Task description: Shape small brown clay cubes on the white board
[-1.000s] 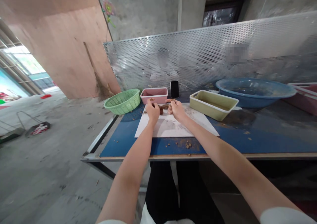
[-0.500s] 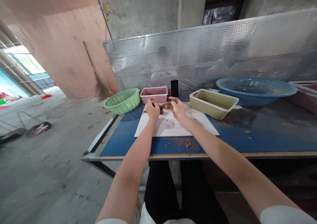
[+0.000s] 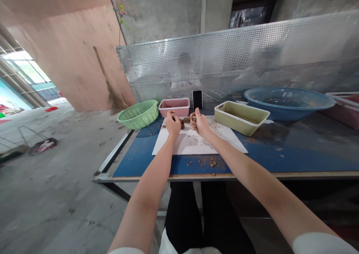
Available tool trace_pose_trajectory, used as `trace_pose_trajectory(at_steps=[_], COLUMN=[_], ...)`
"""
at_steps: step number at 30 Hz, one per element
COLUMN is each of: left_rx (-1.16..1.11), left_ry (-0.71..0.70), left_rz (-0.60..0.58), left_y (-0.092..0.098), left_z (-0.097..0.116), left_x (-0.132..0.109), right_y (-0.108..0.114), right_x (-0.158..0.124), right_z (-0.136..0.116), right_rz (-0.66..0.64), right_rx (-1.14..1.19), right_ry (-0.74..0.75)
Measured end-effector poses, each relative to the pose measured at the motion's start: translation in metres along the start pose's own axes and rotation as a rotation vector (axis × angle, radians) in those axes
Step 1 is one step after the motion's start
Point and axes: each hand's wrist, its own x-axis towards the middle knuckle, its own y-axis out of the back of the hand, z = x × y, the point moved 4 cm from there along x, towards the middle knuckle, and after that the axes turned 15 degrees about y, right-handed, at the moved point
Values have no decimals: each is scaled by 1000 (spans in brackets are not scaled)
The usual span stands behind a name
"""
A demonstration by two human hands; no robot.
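Both my arms reach out over a white board point(image 3: 196, 143) lying on the blue table point(image 3: 294, 153). My left hand point(image 3: 173, 124) rests at the board's far edge with its fingers curled round something small that I cannot name. My right hand point(image 3: 199, 122) is just to its right, fingers pinched on a small brown piece point(image 3: 193, 118). A few more brown pieces point(image 3: 184, 122) lie between the two hands. Crumbs are scattered over the board.
Beyond the board stand a green basket point(image 3: 138, 114), a pink tray point(image 3: 174, 107), an upright phone point(image 3: 197, 100), a yellow-green tray point(image 3: 241, 117) and a blue basin point(image 3: 288, 101). A perforated metal screen point(image 3: 238, 55) backs the table, with people behind it. Brown crumbs point(image 3: 212, 163) lie near the front edge.
My right hand has turned and closed in towards the left one, its fingers now pinched upright on a brown piece. The left hand has hardly moved.
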Motion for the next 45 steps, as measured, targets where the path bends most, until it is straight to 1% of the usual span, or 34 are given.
trace_pose_trajectory(at_steps=[2,6,8,11,14,19,27,32,34,37,39,43,45], left_rx=[2,-8,-8,8,3,-7,-22,-10,-13,-20,-19,-13,-15], left_ry=[11,23,20,22,20,5,16,9,5,8,1,-14,-6], left_rz=[-6,-10,-11,-12,-17,-6,-27,-18,-18,-29,-26,-10,-20], left_y=[0,1,1,2,2,3,-2,1,1,0,-1,-1,-1], left_z=[-1,-1,0,2,3,2,-3,-2,-1,-2,-3,-3,-4], left_x=[0,0,0,0,-1,-1,2,2,2,2,2,2,2], right_y=[0,2,1,0,1,-1,-2,-3,-3,-4,-3,-1,-3], right_x=[1,4,5,5,3,2,3,4,3,3,2,3,3], right_z=[0,2,2,1,2,4,-7,-5,-5,-6,-6,-2,-1], right_rz=[27,122,106,25,-8,26,16,36,50,45,34,45,23], right_rx=[-5,-4,-26,-75,-63,-36,26,97,91,68,44,45,46], right_ry=[31,113,143,183,157,57,33,-33,-16,85,125,112,95])
